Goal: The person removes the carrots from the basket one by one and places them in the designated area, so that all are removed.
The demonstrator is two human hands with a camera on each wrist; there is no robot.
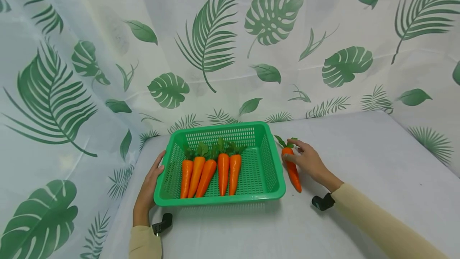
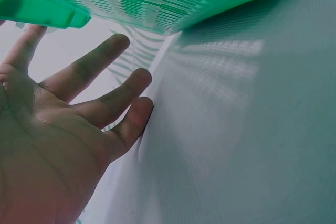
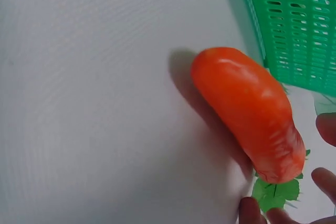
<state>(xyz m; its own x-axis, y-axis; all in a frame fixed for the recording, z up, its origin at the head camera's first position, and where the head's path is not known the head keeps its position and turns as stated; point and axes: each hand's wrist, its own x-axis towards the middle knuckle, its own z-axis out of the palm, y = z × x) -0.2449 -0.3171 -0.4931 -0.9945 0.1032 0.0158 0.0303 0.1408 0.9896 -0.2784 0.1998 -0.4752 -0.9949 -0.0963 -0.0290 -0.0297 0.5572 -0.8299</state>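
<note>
Sixth orange plastic carrot [image 1: 292, 168], at green slatted basket's [image 1: 274, 162] right wall: right hand [image 1: 305, 160] closing round top; left hand [image 1: 151, 183], fingers straight, steadies basket; lift-over likely next.

An orange toy carrot [image 1: 292, 170] with green leaves at its top lies flat on the white desk [image 1: 359, 171], just beside the right wall of a green slotted plastic basket [image 1: 271, 163]. Its leafy end points away from the person, its tip toward them. The right hand [image 1: 309, 161] rests on its upper end. The basket stands upright on the desk; the left hand [image 1: 151, 187] touches its left rim.
</note>
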